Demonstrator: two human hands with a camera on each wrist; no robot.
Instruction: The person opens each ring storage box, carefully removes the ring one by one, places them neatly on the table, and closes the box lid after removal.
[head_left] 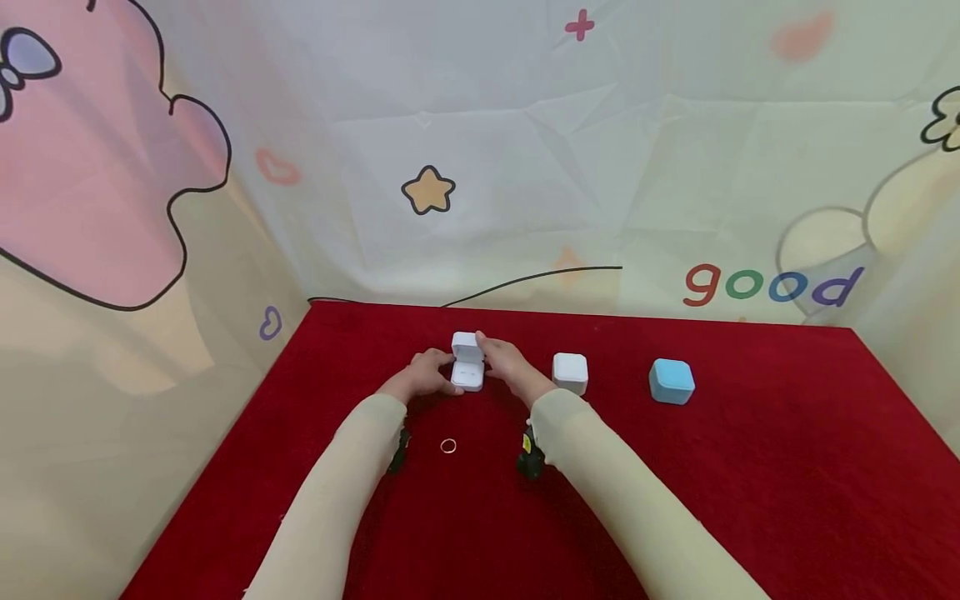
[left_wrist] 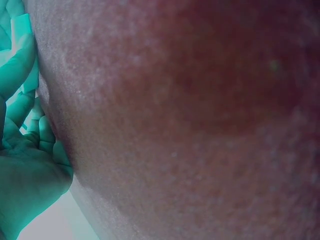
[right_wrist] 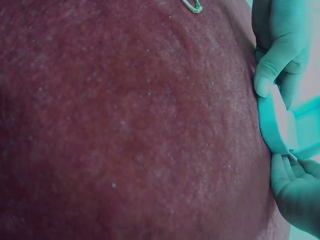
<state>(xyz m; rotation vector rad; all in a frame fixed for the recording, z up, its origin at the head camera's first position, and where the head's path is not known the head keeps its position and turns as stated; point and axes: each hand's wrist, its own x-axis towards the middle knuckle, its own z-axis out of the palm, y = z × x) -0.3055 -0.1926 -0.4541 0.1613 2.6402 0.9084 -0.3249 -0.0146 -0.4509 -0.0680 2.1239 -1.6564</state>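
Note:
A small white ring box [head_left: 467, 377] stands on the red cloth with its lid raised and a pale insert inside. My left hand [head_left: 429, 372] grips its left side, the thumb at the front corner of the base. On the opposite side, my right hand [head_left: 507, 362] holds the box, with a finger up at the lid's edge. In the right wrist view, the thumb of the left hand [right_wrist: 282, 57] presses the box [right_wrist: 272, 120], and the right hand's fingers [right_wrist: 281, 172] touch its other end. A thin gold-coloured ring [head_left: 442, 447] lies nearer, between the forearms.
Right of the hands stand a closed white box [head_left: 570, 372] and a closed light-blue box [head_left: 672, 382]. Red cloth [head_left: 787, 467] covers the table. A printed curtain [head_left: 525, 192] hangs behind and along the sides.

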